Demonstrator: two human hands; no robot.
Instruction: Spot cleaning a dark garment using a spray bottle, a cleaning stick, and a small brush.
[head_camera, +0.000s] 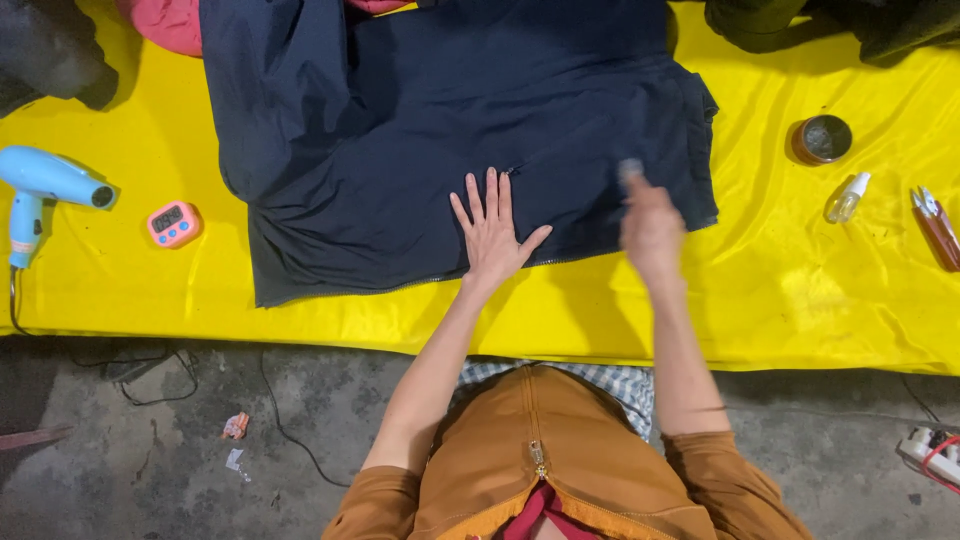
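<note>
Pressing flat on a dark navy garment (440, 130), the left hand (493, 232) lies open with fingers spread, palm down near the hem that runs along the front edge of the cloth. The garment is spread over a yellow sheet (780, 290) on the floor, its lower edge close to the person's knees.

The right hand (650, 228) is blurred with motion over the cloth's right part, fingers bunched around something small and pale at the tips; whether it truly grips a tool or only pinches fabric, I cannot tell.

A likely risk is that the cloth bunches or slides under the quick right-hand strokes if the left palm loosens, since the sheet looks slick. A wide sweep could also reach the small spray bottle (847, 198) or the round tin (822, 139) standing to the right, though they sit well apart for now.

Both forearms reach forward from orange sleeves, the left straight and bearing down, the right lifted slightly at the wrist. A blue hair dryer (45, 185) and a pink timer (173, 223) rest at the left.
</note>
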